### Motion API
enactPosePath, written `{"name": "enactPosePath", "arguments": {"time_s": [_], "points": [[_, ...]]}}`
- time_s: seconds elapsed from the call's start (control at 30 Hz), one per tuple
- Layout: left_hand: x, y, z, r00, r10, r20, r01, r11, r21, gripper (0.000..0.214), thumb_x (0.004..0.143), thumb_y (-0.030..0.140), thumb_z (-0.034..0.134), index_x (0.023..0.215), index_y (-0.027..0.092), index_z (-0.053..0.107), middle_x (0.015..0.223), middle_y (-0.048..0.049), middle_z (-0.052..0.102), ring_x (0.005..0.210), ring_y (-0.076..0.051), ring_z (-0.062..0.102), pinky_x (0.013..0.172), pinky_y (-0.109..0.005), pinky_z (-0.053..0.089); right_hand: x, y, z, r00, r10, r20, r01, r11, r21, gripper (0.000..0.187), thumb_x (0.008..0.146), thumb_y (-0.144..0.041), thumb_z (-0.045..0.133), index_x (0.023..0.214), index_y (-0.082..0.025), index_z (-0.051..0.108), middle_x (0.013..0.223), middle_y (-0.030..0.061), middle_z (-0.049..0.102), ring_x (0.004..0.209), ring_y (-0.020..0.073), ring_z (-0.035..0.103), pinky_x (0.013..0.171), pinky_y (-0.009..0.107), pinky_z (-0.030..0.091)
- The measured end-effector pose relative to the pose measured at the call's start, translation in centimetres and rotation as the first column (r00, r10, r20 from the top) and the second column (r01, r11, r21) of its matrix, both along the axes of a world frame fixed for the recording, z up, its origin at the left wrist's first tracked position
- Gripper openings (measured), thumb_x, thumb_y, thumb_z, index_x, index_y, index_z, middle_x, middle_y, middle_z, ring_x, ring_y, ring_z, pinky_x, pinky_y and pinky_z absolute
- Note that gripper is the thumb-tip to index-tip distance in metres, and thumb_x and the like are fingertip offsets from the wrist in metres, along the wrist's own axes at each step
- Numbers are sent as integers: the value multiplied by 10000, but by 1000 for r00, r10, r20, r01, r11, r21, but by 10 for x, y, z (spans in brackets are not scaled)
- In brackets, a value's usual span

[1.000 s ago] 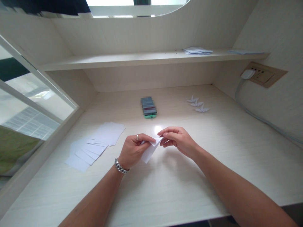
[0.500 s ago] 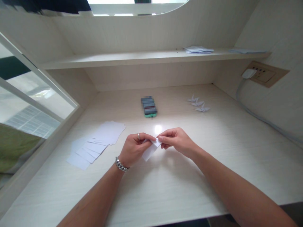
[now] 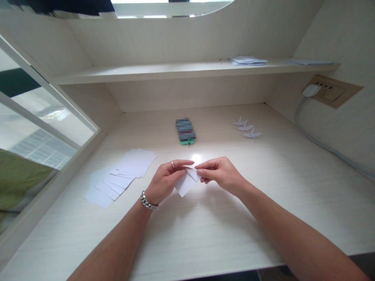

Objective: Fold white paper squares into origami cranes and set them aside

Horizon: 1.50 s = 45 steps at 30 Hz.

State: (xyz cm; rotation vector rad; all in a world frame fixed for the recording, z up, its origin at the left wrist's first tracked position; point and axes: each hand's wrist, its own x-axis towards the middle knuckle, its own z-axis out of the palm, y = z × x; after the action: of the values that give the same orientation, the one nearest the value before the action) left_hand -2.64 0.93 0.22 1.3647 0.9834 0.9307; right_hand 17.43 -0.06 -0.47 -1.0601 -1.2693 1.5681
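Note:
A small piece of folded white paper (image 3: 185,185) is held between my two hands above the desk, one corner pointing down toward me. My left hand (image 3: 166,177), with a ring and a chain bracelet, grips its left side; the thumb lies on the paper and the index finger stretches along the top. My right hand (image 3: 219,171) pinches the right corner between thumb and index finger. A triangular flap shows near the right fingertips. Part of the paper is hidden behind the left thumb.
Loose white paper sheets (image 3: 120,175) lie fanned out at the left. A phone-like object (image 3: 185,132), blurred, lies behind my hands. Three folded paper cranes (image 3: 246,128) stand at the back right. Folded papers (image 3: 247,60) rest on the shelf (image 3: 164,74). A cable (image 3: 319,144) runs from the wall socket (image 3: 335,91).
My left index finger has lifted and straightened, and the left thumb has shifted left, so more of the folded paper shows. My right hand keeps its pinch. The view has shifted slightly.

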Motion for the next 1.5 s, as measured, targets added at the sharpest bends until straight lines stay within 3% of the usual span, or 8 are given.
{"name": "enactPosePath", "arguments": {"time_s": [0.17, 0.37, 0.8, 0.93, 1.07, 1.23, 1.5], "points": [[0, 1, -2, 996, 33, 83, -26, 997, -77, 254, 784, 244, 650, 1014, 164, 723, 776, -45, 725, 573, -108, 584, 490, -199, 412, -3, -3, 2, 998, -50, 28, 50, 999, 10, 288, 668, -330, 796, 877, -132, 777, 629, 44, 701, 557, 126, 623, 584, 281, 527], [6, -1, 0, 994, 56, -94, -56, 998, -3, 246, 706, 327, 755, 873, 147, 740, 755, -59, 737, 609, -147, 629, 520, -227, 460, -8, -5, -3, 996, -57, 75, 53, 997, 50, 283, 709, -340, 765, 918, -149, 777, 684, 54, 722, 622, 149, 656, 629, 305, 551], [4, 1, -2, 989, 71, -133, -73, 997, -13, 149, 679, 265, 764, 770, 147, 750, 671, -39, 720, 551, -122, 604, 488, -206, 446, -11, -4, -8, 997, -14, 75, 14, 1000, -8, 279, 695, -343, 774, 892, -144, 772, 673, 48, 708, 621, 143, 649, 628, 298, 546], [-1, 3, -2, 999, 26, -36, -28, 998, -56, 208, 709, 252, 732, 887, 145, 742, 695, -43, 712, 564, -126, 604, 490, -213, 434, -10, -4, -6, 998, -25, 61, 27, 999, -31, 289, 664, -344, 797, 863, -136, 777, 628, 42, 693, 587, 136, 633, 613, 293, 538], [-2, 4, -2, 996, 74, 42, -70, 992, -106, 291, 759, 274, 682, 1021, 148, 702, 649, -15, 669, 520, -107, 562, 455, -203, 395, -8, -3, -7, 999, -26, 43, 27, 999, -36, 272, 668, -326, 796, 868, -142, 777, 662, 42, 706, 586, 122, 628, 603, 270, 531], [4, 0, 1, 987, 34, -157, -40, 999, -35, 260, 705, 311, 751, 886, 126, 730, 702, -43, 702, 582, -122, 595, 502, -207, 438, -8, -3, -8, 996, -30, 86, 30, 1000, -1, 270, 700, -325, 773, 885, -128, 772, 644, 44, 701, 585, 126, 632, 596, 268, 533], [7, -2, 4, 985, 119, -124, -122, 992, -19, 216, 687, 294, 762, 831, 135, 732, 698, -35, 713, 560, -110, 587, 474, -192, 426, -9, -3, -8, 979, -199, 50, 191, 973, 133, 269, 667, -313, 805, 868, -141, 755, 711, 49, 718, 607, 146, 643, 587, 287, 533]]}}
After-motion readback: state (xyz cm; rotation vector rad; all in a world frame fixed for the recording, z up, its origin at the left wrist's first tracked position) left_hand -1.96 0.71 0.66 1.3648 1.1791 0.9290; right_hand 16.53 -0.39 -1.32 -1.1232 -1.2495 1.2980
